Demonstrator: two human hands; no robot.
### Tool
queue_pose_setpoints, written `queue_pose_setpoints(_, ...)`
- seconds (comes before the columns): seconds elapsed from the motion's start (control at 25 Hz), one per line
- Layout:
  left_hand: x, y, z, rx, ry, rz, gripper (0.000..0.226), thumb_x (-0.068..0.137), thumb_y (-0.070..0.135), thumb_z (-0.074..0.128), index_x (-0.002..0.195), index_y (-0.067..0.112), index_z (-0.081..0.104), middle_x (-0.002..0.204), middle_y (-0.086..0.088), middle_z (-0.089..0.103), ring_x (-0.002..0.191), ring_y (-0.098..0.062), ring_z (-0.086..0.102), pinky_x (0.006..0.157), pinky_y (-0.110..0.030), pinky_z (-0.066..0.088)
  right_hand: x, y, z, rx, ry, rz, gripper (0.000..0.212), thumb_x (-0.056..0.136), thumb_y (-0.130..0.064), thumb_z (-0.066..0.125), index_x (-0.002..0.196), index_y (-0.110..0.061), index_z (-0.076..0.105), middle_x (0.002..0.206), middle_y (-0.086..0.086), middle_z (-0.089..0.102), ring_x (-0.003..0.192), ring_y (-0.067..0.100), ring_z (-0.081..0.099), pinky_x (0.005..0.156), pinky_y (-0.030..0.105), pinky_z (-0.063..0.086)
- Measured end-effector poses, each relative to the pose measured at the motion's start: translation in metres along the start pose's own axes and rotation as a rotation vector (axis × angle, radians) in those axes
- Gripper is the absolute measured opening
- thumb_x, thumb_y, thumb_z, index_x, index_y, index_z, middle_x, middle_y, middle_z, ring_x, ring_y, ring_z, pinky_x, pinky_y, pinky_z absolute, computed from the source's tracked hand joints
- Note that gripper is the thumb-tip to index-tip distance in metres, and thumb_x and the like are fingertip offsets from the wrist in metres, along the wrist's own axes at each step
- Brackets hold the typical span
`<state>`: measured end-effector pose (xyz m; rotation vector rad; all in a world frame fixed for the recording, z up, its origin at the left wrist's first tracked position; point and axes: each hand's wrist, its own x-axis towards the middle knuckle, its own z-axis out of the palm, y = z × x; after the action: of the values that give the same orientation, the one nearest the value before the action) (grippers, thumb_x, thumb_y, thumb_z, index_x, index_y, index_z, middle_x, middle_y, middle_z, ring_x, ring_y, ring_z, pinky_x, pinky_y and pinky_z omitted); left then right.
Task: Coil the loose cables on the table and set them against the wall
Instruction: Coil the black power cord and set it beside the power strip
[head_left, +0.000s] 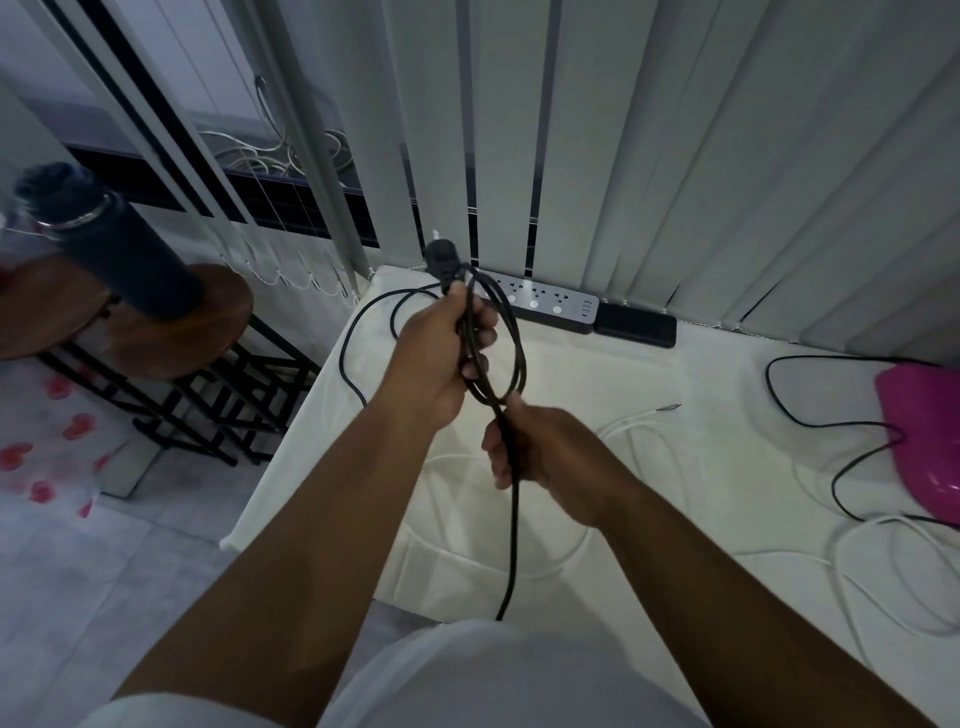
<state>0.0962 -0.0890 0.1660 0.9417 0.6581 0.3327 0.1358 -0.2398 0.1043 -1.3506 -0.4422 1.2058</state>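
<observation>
Coiling is mid-way here: the left hand (441, 358) is closed around a few loops of the thin black rubber power cable (511, 364), with its chunky black plug (441, 257) poking up above the fist. The right hand (540, 452) is wrapped loosely round the free strand just below the loops, feeding it up. All of this is held in the air over the white cloth-covered table (649, 395).

The tail drops past the table's near edge and goes out of sight behind the shirt, so no idea how much is left. Another stretch trails off to the left on the cloth; I think it's the same cable, can't swear to it.

Next up, I'd guess: swing another loop into the left fist, keeping the loops even.

Thin white cables (883, 571) barely show against the cloth, and a second black cord (800, 415) runs to a pink thing cut off at the right edge.
</observation>
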Motion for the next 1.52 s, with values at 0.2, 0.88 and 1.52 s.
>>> queue_pose_setpoints(0.2, 0.002, 0.002, -0.013, -0.085, -0.047, -0.019, 0.035, 0.103, 0.040, 0.037, 0.080, 0.019, 0.053, 0.055, 0.008, 0.048, 0.049, -0.008, 0.044, 0.046, -0.020, 0.037, -0.008, 0.025, -0.007, -0.016, 0.174, -0.088, 0.042, 0.102, -0.036, 0.047, 0.069, -0.014, 0.059, 0.053, 0.001, 0.030, 0.046, 0.014, 0.026, 0.043, 0.024, 0.030)
queue_pose_setpoints(0.88, -0.007, 0.031, -0.022, -0.247, -0.158, 0.060, 0.042, 0.098, 0.049, 0.043, 0.070, 0.019, 0.052, 0.045, 0.008, 0.031, 0.035, -0.005, 0.021, 0.030, -0.020, 0.022, -0.011, 0.061, -0.021, -0.023, -0.032, 0.003, 0.049, 0.090, -0.057, 0.057, 0.062, -0.017, 0.052, 0.050, -0.001, 0.038, 0.043, 0.016, 0.043, 0.050, 0.028, 0.045)
queue_pose_setpoints(1.52, -0.015, 0.009, -0.026, 0.001, -0.024, -0.030, 0.045, 0.096, 0.053, 0.046, 0.066, 0.020, 0.050, 0.047, 0.006, 0.029, 0.035, -0.007, 0.019, 0.031, -0.018, 0.015, -0.015, -0.019, -0.059, 0.662, 0.399, -0.065, 0.029, 0.098, -0.017, 0.039, 0.098, -0.003, 0.065, 0.052, -0.004, 0.045, 0.039, 0.008, 0.037, 0.036, 0.019, 0.030)
